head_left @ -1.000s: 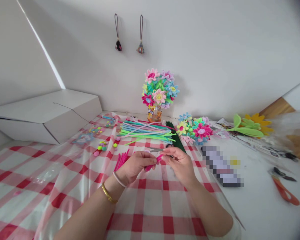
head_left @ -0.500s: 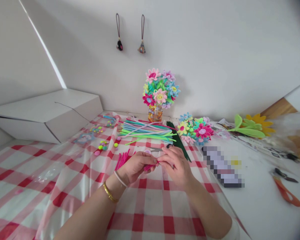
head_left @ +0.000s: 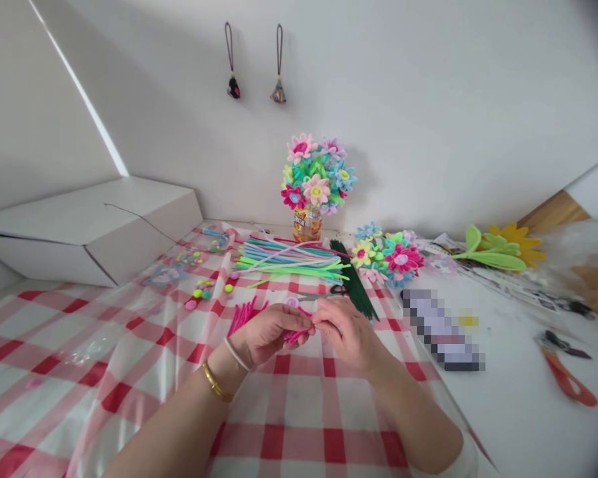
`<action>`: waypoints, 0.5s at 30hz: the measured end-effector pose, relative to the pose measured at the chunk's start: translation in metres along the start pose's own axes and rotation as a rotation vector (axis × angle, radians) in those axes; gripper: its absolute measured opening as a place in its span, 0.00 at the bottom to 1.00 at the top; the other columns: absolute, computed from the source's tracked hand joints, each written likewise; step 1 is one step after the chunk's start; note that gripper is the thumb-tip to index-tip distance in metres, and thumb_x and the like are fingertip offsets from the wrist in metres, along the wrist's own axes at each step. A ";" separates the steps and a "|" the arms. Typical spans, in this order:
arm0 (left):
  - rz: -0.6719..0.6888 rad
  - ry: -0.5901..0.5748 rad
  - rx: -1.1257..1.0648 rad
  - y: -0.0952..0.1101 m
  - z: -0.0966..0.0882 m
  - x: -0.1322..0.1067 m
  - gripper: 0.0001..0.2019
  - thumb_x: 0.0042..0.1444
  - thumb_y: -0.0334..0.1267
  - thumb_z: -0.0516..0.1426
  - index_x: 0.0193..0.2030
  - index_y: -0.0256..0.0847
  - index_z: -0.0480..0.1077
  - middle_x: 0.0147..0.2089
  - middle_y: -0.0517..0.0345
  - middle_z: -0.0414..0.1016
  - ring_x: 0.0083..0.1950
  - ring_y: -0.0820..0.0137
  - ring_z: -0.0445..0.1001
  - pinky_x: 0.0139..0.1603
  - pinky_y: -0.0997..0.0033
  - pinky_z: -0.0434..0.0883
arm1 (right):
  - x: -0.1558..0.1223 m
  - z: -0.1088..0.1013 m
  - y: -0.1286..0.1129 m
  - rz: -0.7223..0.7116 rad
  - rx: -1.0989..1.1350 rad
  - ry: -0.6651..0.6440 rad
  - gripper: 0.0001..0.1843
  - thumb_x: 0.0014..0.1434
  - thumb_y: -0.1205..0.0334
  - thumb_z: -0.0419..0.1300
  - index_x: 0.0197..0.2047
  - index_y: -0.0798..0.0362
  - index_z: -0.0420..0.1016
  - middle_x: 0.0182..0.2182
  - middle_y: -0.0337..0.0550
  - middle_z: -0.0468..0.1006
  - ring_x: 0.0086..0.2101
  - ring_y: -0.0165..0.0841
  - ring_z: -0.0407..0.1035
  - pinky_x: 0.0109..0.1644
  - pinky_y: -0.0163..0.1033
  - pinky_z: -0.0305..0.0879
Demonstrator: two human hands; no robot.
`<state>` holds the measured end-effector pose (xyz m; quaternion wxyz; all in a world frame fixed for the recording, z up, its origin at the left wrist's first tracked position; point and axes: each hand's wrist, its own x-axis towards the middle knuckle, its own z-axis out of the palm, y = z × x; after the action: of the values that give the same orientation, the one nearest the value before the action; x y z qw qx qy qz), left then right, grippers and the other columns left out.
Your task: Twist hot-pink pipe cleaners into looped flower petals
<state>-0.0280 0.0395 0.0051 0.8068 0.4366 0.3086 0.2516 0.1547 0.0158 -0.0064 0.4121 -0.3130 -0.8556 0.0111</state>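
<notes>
My left hand (head_left: 279,328) is closed on several bright pink pipe cleaners (head_left: 294,336), held low over the checked tablecloth. My right hand (head_left: 346,330) meets it at the fingertips, pinching at the same pink pieces; the exact spot it grips is partly hidden by the fingers. More pink pipe cleaners (head_left: 242,315) lie just behind the left hand. Beyond both hands rest scissors (head_left: 336,292) and a small pale lilac disc (head_left: 292,302). A pile of green, blue and lilac pipe cleaners (head_left: 289,262) lies farther back, beside dark green stems (head_left: 356,285).
Fuzzy flowers stand in a jar (head_left: 307,224) by the wall, with a second flower bunch (head_left: 391,257) lying to its right. A white box (head_left: 94,226) sits at left. A phone-like blurred object (head_left: 441,332) and orange-handled pliers (head_left: 565,372) lie at right. Small pompoms (head_left: 199,292) dot the cloth.
The right hand's fingers have curled in more and tilted downward near the left fingertips. The whole view has shifted slightly; the pink pieces stay in the left hand.
</notes>
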 end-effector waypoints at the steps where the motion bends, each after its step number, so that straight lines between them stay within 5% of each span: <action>1: -0.012 0.006 -0.001 0.001 0.000 0.000 0.06 0.45 0.35 0.59 0.26 0.32 0.72 0.19 0.59 0.66 0.18 0.80 0.55 0.20 0.75 0.47 | 0.000 0.000 0.000 0.008 0.003 -0.008 0.26 0.59 0.73 0.51 0.59 0.47 0.50 0.32 0.40 0.76 0.39 0.35 0.69 0.47 0.46 0.63; 15: -0.068 -0.017 -0.006 -0.001 -0.006 0.001 0.07 0.42 0.35 0.61 0.24 0.32 0.71 0.17 0.60 0.63 0.18 0.81 0.53 0.20 0.76 0.46 | 0.002 -0.004 -0.006 -0.001 -0.010 -0.085 0.20 0.60 0.72 0.50 0.55 0.50 0.58 0.34 0.42 0.75 0.39 0.34 0.68 0.47 0.44 0.63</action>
<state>-0.0314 0.0428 0.0018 0.8187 0.4257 0.3156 0.2210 0.1536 0.0114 -0.0007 0.3738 -0.3139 -0.8725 0.0197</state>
